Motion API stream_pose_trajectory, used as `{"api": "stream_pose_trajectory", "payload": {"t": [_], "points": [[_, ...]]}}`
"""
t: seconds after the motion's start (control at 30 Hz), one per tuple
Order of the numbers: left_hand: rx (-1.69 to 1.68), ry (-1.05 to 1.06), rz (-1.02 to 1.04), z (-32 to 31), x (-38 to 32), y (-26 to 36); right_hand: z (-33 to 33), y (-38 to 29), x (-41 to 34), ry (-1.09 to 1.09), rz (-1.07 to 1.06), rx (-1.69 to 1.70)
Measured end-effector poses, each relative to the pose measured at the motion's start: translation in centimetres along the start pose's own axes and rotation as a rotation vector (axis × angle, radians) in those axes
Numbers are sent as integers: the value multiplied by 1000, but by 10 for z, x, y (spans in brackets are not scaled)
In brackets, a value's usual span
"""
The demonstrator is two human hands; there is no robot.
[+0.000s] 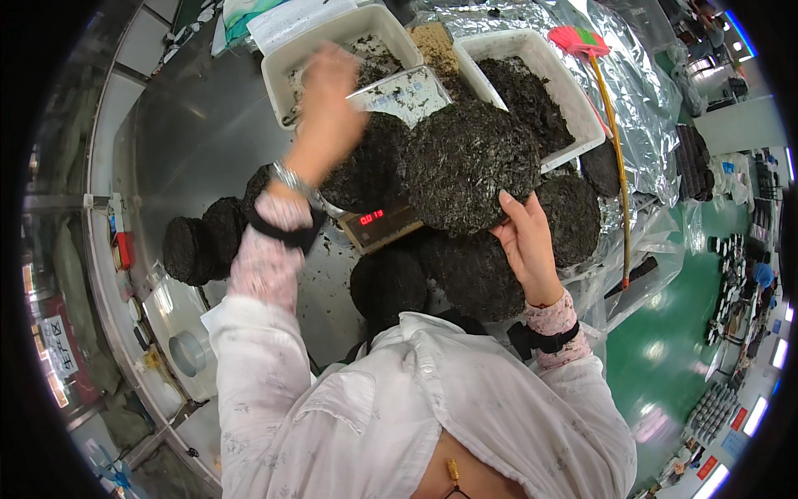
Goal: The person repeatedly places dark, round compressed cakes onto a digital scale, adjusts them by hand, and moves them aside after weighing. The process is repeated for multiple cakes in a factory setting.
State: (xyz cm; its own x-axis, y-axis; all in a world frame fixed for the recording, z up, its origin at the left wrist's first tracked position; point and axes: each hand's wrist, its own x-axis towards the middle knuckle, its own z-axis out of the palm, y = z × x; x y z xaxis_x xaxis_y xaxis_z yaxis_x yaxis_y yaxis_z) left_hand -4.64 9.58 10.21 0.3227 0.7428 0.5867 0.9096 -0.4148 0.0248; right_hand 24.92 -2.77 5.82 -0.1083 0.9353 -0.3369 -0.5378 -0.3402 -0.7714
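My right hand (523, 243) grips the near edge of a round, dark dried seaweed sheet or disc (474, 165), thumb on top. My left hand (330, 100) is blurred, above the right part of a white plastic tub (399, 34) with dark flakes; its fingers cannot be made out. Another dark disc (374, 165) lies beneath the wrist, on or beside a digital scale (383, 224) with a lit red display. Stacks of similar discs (386, 284) stand close to my body, and one more stack (567, 218) is right of my right hand.
A second white tub (586, 125) holds dark clumps. A pink brush with a long yellow handle (614, 137) lies over silver foil (648, 106) at the right. More disc stacks (187, 249) stand left on the metal table (187, 143). A clear-lidded box (405, 93) sits between the tubs.
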Motion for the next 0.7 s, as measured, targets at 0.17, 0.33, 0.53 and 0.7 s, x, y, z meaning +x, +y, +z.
{"api": "stream_pose_trajectory", "payload": {"t": [0.17,0.33,0.53,0.7], "points": [[-789,-484,-35,-15,-95,137,6,4,-7,8,103,-176],[-925,-330,-215,-32,-113,138,13,18,-22,-202,-95,-276],[-1194,-294,-381,-60,-112,132,19,17,-34,-340,-184,-409],[-1199,-231,-375,-55,-126,144,13,17,-43,-372,-162,-376]]}}
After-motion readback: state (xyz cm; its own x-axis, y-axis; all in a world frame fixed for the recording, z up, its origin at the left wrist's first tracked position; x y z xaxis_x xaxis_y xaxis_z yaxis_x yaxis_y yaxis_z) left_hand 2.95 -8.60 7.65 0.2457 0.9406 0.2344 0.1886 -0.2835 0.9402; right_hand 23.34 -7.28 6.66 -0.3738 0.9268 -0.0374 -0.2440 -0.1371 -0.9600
